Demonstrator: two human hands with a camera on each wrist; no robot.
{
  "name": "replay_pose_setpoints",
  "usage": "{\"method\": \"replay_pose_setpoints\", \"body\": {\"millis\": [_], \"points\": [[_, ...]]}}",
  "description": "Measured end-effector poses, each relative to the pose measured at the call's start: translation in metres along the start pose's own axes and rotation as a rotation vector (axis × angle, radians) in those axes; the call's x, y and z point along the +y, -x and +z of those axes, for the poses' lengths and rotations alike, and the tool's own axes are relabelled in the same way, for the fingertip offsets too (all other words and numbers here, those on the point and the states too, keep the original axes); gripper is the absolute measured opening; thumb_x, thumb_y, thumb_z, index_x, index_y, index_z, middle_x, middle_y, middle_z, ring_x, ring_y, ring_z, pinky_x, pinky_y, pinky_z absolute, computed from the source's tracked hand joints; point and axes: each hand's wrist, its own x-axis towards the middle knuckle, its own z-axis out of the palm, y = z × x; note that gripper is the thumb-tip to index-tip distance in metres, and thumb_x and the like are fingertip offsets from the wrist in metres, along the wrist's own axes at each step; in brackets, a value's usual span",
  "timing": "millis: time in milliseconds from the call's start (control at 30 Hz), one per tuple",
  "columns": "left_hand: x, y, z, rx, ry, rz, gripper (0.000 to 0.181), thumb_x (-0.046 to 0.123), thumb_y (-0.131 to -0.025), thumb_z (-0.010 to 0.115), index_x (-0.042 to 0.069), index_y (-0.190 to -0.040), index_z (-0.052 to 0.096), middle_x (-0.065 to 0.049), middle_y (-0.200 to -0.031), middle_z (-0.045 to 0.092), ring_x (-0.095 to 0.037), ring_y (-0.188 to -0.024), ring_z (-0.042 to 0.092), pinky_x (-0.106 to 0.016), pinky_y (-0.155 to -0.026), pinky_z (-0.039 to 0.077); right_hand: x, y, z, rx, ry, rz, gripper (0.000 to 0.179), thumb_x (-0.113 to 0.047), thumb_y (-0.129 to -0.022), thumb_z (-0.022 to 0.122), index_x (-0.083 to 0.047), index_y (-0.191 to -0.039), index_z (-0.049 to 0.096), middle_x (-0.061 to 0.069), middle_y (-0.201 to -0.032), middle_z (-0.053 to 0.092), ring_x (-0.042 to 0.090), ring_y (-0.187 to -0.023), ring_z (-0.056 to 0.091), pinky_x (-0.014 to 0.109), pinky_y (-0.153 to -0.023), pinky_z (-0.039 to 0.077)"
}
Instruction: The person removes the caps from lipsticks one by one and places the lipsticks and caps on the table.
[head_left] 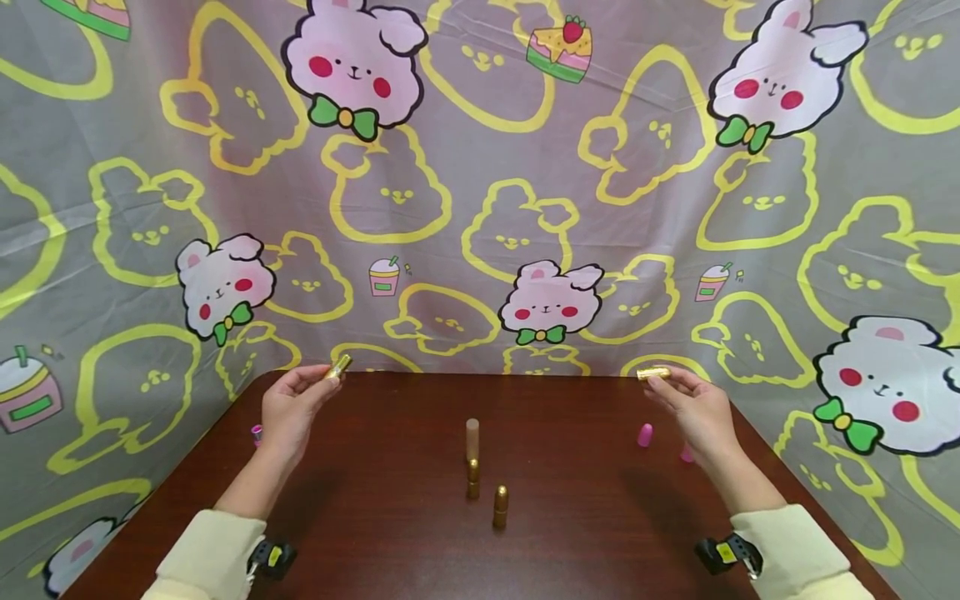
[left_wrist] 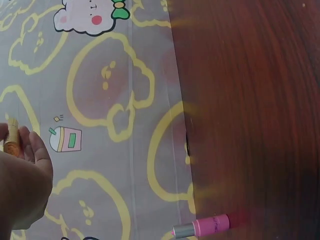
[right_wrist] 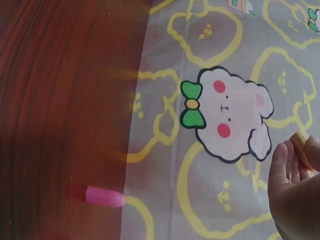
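Observation:
Up at the far left edge of the table, my left hand (head_left: 294,408) pinches a small shiny gold tube (head_left: 338,367), tilted, between thumb and fingertips. My right hand (head_left: 701,408), raised at the far right, pinches another gold tube (head_left: 652,374) that lies nearly level. Both tubes show again in the wrist views, the left gold tube (left_wrist: 12,137) upright in the fingers and the right gold tube (right_wrist: 301,148) partly hidden by the thumb. Below the left hand is an uncapped pink lipstick (left_wrist: 212,225) with a silver collar. A pink rounded cap (right_wrist: 104,196) stands near the right hand.
Mid-table stand a beige tube (head_left: 472,437) and two bullet-shaped gold lipsticks, one lipstick (head_left: 473,479) just before it and the other lipstick (head_left: 500,507) nearer. Another pink piece (head_left: 687,454) is partly behind my right wrist. A patterned cloth (head_left: 480,167) rises behind the brown table (head_left: 390,533).

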Motion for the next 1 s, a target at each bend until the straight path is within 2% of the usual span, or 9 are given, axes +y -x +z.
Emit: {"method": "replay_pose_setpoints", "body": {"millis": [167, 300, 433, 500, 600, 667, 833, 1000], "points": [[-0.001, -0.002, -0.005, 0.042, -0.12, -0.017, 0.021, -0.008, -0.083, 0.071, 0.002, -0.101, 0.066, 0.003, -0.085, 0.069, -0.008, -0.08, 0.069, -0.02, -0.074, 0.054, 0.0, 0.0, -0.009, 0.003, 0.222, 0.024, 0.04, -0.024, -0.09, 0.071, 0.002, -0.119, 0.06, -0.008, -0.091, 0.07, 0.003, -0.081, 0.068, 0.015, -0.077, 0.051], [-0.002, -0.005, -0.01, 0.065, -0.207, -0.029, 0.033, -0.006, -0.083, 0.072, -0.005, -0.114, 0.063, 0.007, -0.088, 0.069, -0.004, -0.083, 0.066, -0.016, -0.074, 0.052, 0.001, 0.0, -0.014, 0.006, 0.389, 0.035, 0.052, -0.031, -0.092, 0.068, 0.005, -0.126, 0.056, -0.001, -0.101, 0.071, 0.001, -0.084, 0.067, 0.016, -0.079, 0.049], [-0.001, -0.005, -0.017, 0.053, -0.325, -0.05, 0.045, -0.002, -0.086, 0.071, -0.008, -0.127, 0.056, 0.012, -0.091, 0.066, -0.001, -0.085, 0.063, -0.013, -0.074, 0.05, 0.003, -0.002, -0.02, 0.014, 0.511, 0.042, 0.052, -0.034, -0.093, 0.067, 0.003, -0.128, 0.057, 0.012, -0.11, 0.07, 0.0, -0.083, 0.066, 0.02, -0.078, 0.047], [0.0, -0.005, -0.021, 0.048, -0.393, -0.071, 0.046, 0.002, -0.088, 0.07, -0.006, -0.131, 0.055, 0.015, -0.09, 0.066, 0.0, -0.082, 0.062, -0.012, -0.066, 0.05, 0.005, -0.002, -0.023, 0.014, 0.539, 0.04, 0.051, -0.034, -0.093, 0.067, 0.003, -0.127, 0.057, 0.016, -0.111, 0.069, 0.001, -0.083, 0.066, 0.02, -0.077, 0.047], [0.002, -0.005, -0.027, 0.059, -0.468, -0.099, 0.048, 0.009, -0.09, 0.07, -0.003, -0.133, 0.055, 0.017, -0.089, 0.065, 0.0, -0.078, 0.06, -0.015, -0.054, 0.046, 0.007, -0.003, -0.027, 0.013, 0.583, 0.032, 0.05, -0.033, -0.093, 0.067, 0.005, -0.124, 0.059, 0.015, -0.107, 0.069, 0.004, -0.083, 0.066, 0.019, -0.074, 0.047], [0.002, -0.005, -0.03, 0.069, -0.515, -0.11, 0.049, 0.014, -0.09, 0.071, -0.001, -0.134, 0.056, 0.016, -0.089, 0.065, 0.0, -0.076, 0.059, -0.019, -0.052, 0.044, 0.009, -0.003, -0.029, 0.013, 0.62, 0.021, 0.049, -0.033, -0.092, 0.068, 0.005, -0.122, 0.06, 0.013, -0.104, 0.07, 0.008, -0.084, 0.066, 0.019, -0.071, 0.048], [0.002, -0.005, -0.036, 0.085, -0.583, -0.103, 0.05, 0.021, -0.09, 0.071, -0.001, -0.133, 0.057, 0.017, -0.089, 0.064, 0.002, -0.077, 0.06, -0.017, -0.064, 0.048, 0.015, -0.004, -0.033, 0.018, 0.734, -0.035, 0.043, -0.029, -0.09, 0.071, 0.006, -0.113, 0.065, 0.014, -0.098, 0.071, 0.024, -0.09, 0.066, 0.024, -0.069, 0.048], [-0.002, -0.006, -0.043, 0.12, -0.596, -0.093, 0.047, 0.018, -0.089, 0.073, -0.003, -0.129, 0.059, 0.018, -0.088, 0.063, 0.004, -0.077, 0.06, -0.014, -0.068, 0.05, 0.024, -0.007, -0.038, 0.01, 0.852, -0.081, 0.033, -0.023, -0.09, 0.071, 0.007, -0.106, 0.068, 0.02, -0.096, 0.071, 0.036, -0.093, 0.065, 0.035, -0.07, 0.046]]}}
